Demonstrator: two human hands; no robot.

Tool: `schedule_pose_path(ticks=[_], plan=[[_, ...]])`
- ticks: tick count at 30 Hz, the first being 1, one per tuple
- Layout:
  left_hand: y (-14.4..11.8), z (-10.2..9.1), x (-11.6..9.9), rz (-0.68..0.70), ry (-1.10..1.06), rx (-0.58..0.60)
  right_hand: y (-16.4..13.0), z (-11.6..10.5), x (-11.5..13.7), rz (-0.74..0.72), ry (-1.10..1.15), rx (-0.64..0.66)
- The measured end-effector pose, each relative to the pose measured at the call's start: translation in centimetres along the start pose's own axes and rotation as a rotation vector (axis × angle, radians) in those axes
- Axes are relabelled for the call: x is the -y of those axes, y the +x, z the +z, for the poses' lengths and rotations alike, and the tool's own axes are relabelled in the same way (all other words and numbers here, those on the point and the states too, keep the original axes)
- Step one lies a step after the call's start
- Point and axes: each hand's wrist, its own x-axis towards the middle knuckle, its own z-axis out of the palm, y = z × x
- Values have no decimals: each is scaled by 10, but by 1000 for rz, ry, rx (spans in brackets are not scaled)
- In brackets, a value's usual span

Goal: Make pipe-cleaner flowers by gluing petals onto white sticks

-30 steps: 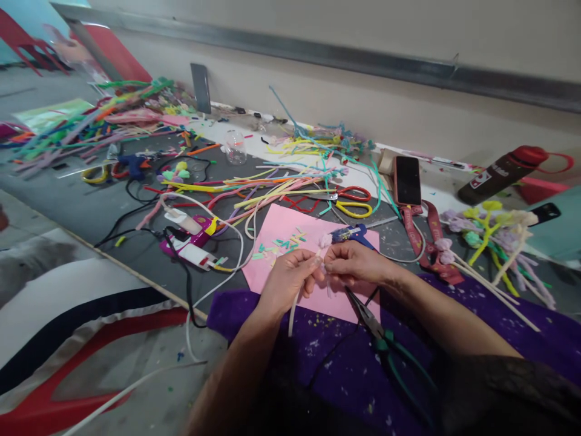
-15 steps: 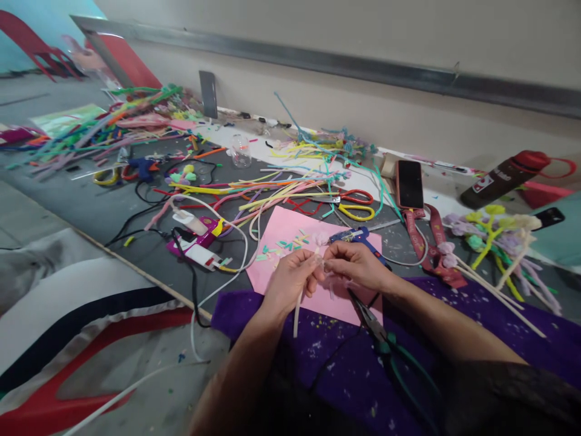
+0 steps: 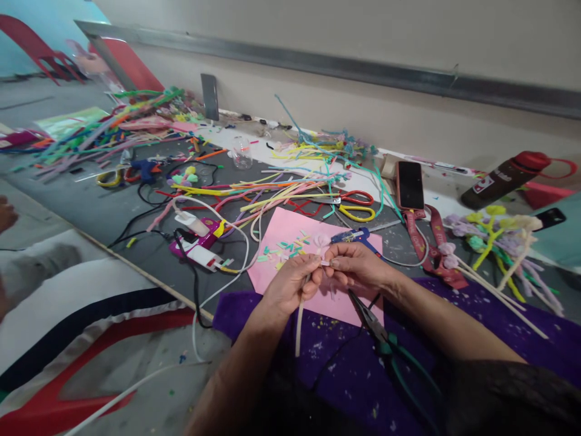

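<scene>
A pale pipe-cleaner stem [image 3: 300,315] is being pinched near its fuzzy top by the left hand [image 3: 290,283] and right hand [image 3: 358,266] above the pink sheet [image 3: 290,233] (judged light, bendable, best gripped close to the working end).

I'm looking at a handicraft workspace, set up on a low dark board [image 3: 113,212] along a plain wall. Beyond my fingertips lie heaps of coloured pipe cleaners [image 3: 272,191], scissors [image 3: 356,206] and a glue gun [image 3: 358,235]; a pink paper sheet [image 3: 290,233] lies just beneath them, pliers [image 3: 379,336] nearer me, finished chenille flowers [image 3: 494,236] off right.
</scene>
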Motion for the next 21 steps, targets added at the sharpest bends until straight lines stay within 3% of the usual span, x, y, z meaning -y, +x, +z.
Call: schedule_pose_path(ticks=[8,15,18,21], plan=[[0,0,0,30,-48,0,4,-2,-3,-6,99,-11],[-1,4,3,30,-75,24,0,3,-6,-18,149,68],[0,4,3,40,-86,2,0,1,-1,-24,53,38],[2,3,1,51,-131,-87,1,-2,4,-120,-172,-108]])
